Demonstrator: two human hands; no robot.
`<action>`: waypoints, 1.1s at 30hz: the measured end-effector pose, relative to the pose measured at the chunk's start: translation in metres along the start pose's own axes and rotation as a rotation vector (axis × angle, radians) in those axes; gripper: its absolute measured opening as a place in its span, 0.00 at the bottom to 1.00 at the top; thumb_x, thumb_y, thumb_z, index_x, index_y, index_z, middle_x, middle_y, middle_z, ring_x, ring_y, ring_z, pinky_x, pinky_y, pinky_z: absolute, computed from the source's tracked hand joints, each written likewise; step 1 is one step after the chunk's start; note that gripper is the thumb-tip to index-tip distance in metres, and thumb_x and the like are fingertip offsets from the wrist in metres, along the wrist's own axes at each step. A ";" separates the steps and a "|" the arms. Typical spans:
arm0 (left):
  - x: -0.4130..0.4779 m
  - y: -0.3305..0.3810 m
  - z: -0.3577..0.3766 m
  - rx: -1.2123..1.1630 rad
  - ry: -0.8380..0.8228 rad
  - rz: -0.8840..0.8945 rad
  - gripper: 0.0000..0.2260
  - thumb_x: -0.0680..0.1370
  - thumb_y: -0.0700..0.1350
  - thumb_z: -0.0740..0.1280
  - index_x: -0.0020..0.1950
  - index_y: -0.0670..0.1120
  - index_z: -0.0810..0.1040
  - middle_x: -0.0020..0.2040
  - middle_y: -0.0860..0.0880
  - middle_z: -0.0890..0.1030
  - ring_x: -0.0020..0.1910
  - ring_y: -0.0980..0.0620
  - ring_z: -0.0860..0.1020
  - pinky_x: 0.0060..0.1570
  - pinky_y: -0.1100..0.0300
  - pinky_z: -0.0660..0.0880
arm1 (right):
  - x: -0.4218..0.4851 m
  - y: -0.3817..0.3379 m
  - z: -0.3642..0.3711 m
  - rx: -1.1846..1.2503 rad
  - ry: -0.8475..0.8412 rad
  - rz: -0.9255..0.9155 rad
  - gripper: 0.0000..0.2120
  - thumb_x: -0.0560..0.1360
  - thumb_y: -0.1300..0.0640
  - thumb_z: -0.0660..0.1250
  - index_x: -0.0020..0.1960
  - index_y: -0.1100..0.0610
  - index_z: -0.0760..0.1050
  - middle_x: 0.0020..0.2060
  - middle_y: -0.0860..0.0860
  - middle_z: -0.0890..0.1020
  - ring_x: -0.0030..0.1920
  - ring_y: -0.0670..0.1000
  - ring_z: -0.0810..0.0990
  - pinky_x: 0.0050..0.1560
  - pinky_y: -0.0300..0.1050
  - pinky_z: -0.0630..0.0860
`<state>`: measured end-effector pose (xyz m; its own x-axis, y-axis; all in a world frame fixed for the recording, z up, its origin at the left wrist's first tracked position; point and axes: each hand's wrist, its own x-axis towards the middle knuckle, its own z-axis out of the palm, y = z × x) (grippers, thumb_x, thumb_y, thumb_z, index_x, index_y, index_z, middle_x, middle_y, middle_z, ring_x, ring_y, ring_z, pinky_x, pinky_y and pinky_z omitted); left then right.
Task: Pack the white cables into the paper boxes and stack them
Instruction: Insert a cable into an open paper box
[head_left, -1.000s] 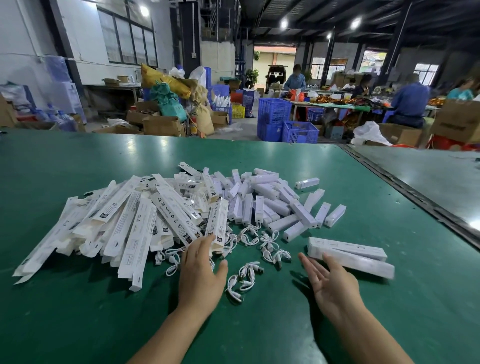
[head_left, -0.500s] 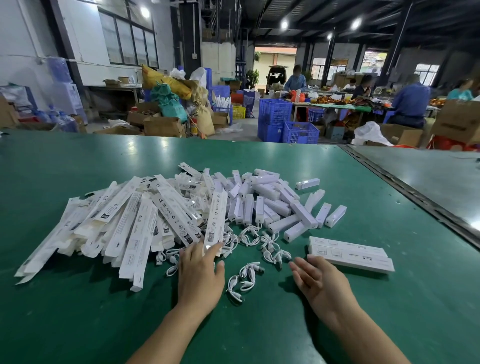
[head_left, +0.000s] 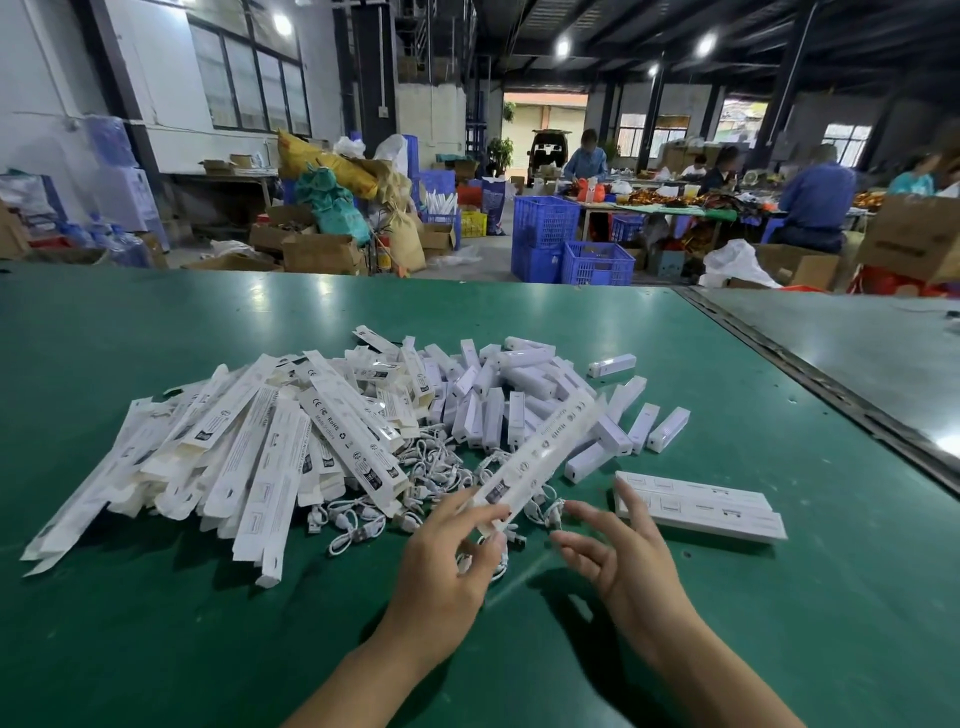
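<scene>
Paper first: pinching a flat paper box (head_left: 545, 452) low with left hand (head_left: 447, 556), tilted up at frame centre, seemingly for opening, right hand (head_left: 623, 556) spread empty alongside, white cables (head_left: 353, 525) loose just below on green table (head_left: 208, 649).

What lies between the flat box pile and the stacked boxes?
In the head view, loose white cables on the green table, and the box the left hand holds.

You can read "CE", "RoHS" and "Made in China" on one flat box (head_left: 353, 441); other print is too small.
</scene>
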<state>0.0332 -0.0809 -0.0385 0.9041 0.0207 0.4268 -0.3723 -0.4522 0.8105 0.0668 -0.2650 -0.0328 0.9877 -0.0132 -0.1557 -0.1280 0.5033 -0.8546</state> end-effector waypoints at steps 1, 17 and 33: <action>0.000 0.000 0.000 -0.001 -0.020 -0.013 0.13 0.79 0.41 0.69 0.55 0.61 0.80 0.62 0.68 0.66 0.53 0.82 0.69 0.48 0.81 0.68 | 0.001 -0.002 -0.002 0.010 0.029 -0.015 0.37 0.73 0.66 0.68 0.75 0.43 0.58 0.53 0.61 0.82 0.38 0.57 0.85 0.36 0.44 0.82; -0.001 -0.004 -0.004 -0.140 -0.094 -0.050 0.10 0.71 0.45 0.76 0.48 0.59 0.82 0.55 0.67 0.79 0.55 0.62 0.79 0.48 0.70 0.75 | -0.009 -0.009 0.001 -0.133 -0.234 0.019 0.24 0.71 0.53 0.68 0.66 0.56 0.73 0.57 0.57 0.83 0.47 0.55 0.84 0.44 0.45 0.80; 0.002 0.003 -0.011 -0.424 -0.355 -0.277 0.20 0.71 0.39 0.78 0.42 0.43 0.64 0.30 0.54 0.78 0.29 0.57 0.73 0.33 0.63 0.72 | -0.008 -0.006 -0.005 0.002 -0.406 -0.094 0.24 0.64 0.61 0.74 0.59 0.63 0.76 0.50 0.62 0.83 0.36 0.52 0.80 0.35 0.40 0.79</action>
<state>0.0318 -0.0728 -0.0310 0.9667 -0.2442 0.0769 -0.0985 -0.0777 0.9921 0.0588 -0.2726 -0.0292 0.9501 0.2830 0.1311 -0.0362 0.5175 -0.8549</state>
